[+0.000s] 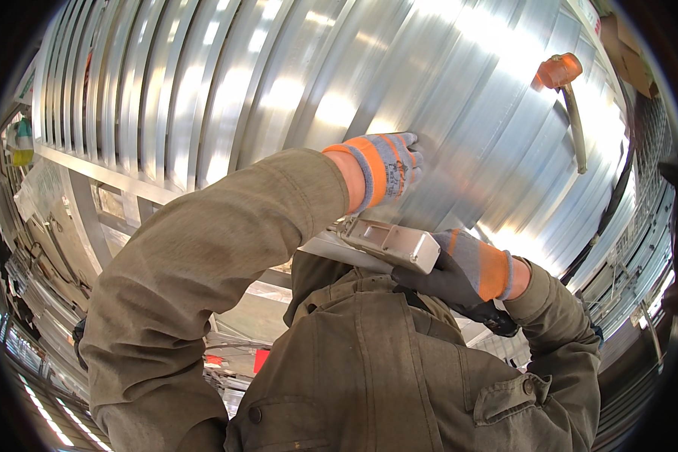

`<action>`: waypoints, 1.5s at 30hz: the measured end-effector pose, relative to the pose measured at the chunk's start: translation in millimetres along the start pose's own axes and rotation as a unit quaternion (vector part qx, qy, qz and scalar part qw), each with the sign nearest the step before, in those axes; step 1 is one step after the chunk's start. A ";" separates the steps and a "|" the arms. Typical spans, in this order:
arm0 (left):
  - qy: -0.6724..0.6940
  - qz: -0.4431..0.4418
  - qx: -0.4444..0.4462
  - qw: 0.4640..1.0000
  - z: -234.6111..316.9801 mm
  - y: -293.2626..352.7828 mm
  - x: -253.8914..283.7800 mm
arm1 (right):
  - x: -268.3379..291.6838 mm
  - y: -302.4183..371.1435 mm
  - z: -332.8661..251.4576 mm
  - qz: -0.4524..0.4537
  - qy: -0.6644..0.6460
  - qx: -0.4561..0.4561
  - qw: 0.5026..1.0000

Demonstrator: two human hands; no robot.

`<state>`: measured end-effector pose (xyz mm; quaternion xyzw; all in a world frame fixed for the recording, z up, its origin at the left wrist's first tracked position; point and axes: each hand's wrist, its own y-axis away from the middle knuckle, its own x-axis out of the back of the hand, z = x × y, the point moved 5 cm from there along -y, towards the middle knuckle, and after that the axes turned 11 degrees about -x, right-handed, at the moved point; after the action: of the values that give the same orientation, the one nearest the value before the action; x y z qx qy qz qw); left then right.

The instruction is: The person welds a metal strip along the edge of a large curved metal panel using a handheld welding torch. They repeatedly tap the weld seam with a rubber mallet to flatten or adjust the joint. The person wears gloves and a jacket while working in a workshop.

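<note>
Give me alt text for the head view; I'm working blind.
A person's gloved left hand is over long, shiny metal profiles, the gloved right hand at one end of a silver boxy piece. An orange-headed mallet lies on the profiles, upper right.

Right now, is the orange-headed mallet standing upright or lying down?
Lying down: the orange-headed mallet has its handle stretched flat across the silvery metal profiles.

Bright light strips [46,410] lower left, wire mesh [646,169] far right
</note>
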<state>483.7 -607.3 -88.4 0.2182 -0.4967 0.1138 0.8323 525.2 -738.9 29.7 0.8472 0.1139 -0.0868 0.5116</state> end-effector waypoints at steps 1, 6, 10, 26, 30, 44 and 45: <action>-0.002 0.006 0.002 1.000 -0.5 0.4 0.2 | -0.2 -0.7 -1.1 -0.002 0.004 0.000 1.000; 0.009 0.004 0.016 1.000 -0.9 1.9 0.4 | -1.2 -5.6 -3.8 -0.001 0.023 -0.013 1.000; -0.017 -0.076 -0.006 0.997 -1.2 -3.0 0.8 | -4.9 -11.9 -4.8 -0.010 0.028 -0.029 0.999; 0.019 -0.038 0.044 0.998 -3.1 -8.8 -7.7 | -8.7 -15.7 -14.0 -0.020 0.023 -0.013 0.999; 0.024 -0.047 0.046 0.998 -3.9 -9.7 -6.8 | -8.9 -17.2 -17.3 -0.017 0.028 -0.006 0.999; 0.055 -0.057 0.043 0.996 -4.3 -9.8 -4.9 | -9.2 -15.3 -30.5 -0.021 0.045 -0.042 0.998; 0.046 -0.052 0.048 0.996 -4.2 -9.8 -5.7 | -9.0 -14.3 -30.9 -0.019 0.049 -0.048 0.997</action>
<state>488.1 -613.8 -97.6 0.2784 -0.4399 0.1038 0.8475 513.4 -706.0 34.2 0.8225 0.1596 -0.0493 0.5438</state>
